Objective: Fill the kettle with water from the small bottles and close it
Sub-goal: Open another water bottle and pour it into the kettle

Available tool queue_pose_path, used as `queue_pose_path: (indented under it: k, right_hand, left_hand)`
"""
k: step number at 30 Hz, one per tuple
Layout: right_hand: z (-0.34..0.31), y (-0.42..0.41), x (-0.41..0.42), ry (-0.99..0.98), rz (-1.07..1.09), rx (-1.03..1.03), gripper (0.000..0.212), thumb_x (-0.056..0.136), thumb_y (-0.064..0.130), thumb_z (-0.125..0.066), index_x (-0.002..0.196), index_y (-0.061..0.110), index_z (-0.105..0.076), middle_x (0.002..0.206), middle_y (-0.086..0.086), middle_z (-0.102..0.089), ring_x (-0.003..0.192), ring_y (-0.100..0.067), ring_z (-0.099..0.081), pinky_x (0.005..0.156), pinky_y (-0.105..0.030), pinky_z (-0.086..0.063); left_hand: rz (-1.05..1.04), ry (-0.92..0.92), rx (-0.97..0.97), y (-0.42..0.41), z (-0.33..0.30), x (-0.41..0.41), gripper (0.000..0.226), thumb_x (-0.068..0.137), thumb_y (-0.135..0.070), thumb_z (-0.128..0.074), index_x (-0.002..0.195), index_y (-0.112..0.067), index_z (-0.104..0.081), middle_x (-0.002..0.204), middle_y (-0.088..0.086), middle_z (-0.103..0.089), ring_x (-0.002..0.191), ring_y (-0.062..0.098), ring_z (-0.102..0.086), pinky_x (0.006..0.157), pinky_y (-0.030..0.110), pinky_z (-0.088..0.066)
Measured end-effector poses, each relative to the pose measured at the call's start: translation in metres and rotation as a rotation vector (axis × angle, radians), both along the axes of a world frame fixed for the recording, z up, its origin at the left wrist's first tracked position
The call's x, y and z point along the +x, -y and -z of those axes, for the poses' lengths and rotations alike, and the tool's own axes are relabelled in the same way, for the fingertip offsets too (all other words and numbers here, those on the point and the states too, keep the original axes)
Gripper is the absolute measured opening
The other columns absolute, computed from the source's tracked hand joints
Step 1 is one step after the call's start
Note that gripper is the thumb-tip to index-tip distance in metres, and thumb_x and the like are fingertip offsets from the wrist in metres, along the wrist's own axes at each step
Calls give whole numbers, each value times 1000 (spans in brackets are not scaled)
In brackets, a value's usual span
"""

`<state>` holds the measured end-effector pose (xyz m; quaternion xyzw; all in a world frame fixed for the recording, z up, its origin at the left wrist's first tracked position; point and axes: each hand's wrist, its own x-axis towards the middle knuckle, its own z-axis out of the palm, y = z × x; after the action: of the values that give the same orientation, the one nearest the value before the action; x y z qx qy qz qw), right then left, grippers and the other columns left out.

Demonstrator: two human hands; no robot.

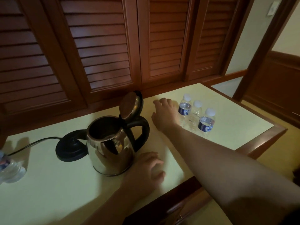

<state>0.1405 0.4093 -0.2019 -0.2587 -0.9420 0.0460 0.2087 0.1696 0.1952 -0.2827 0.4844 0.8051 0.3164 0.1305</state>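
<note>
A steel kettle point(112, 148) with a black handle stands on the pale tabletop point(48, 184), its lid point(129, 105) tipped up and open. Its black base point(69, 148) with a cord sits just to its left. Three small capped water bottles point(197, 118) stand upright in a cluster at the right. My right hand point(164, 114) hovers between kettle and bottles, fingers spread and relaxed, just left of the nearest bottle and holding nothing. My left hand point(146, 169) rests near the kettle's lower right side, fingers loosely curved, empty.
A crumpled empty bottle point(9, 166) lies on its side at the table's left edge. Dark louvred wooden doors point(103, 46) rise right behind the table. The table's wooden rim point(266, 140) runs along the right and near sides.
</note>
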Motion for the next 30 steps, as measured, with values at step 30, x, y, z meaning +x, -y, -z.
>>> queue_pose_path:
  k: [30]
  right_hand:
    - [55, 23, 54, -323, 98, -382, 70, 98, 43, -66, 152, 8, -37, 130, -17, -63, 119, -38, -54, 99, -45, -48]
  left_hand:
    - [35, -96, 165, -2, 5, -2, 43, 84, -52, -62, 116, -25, -73, 131, -14, -57, 127, -4, -42, 110, 20, -37]
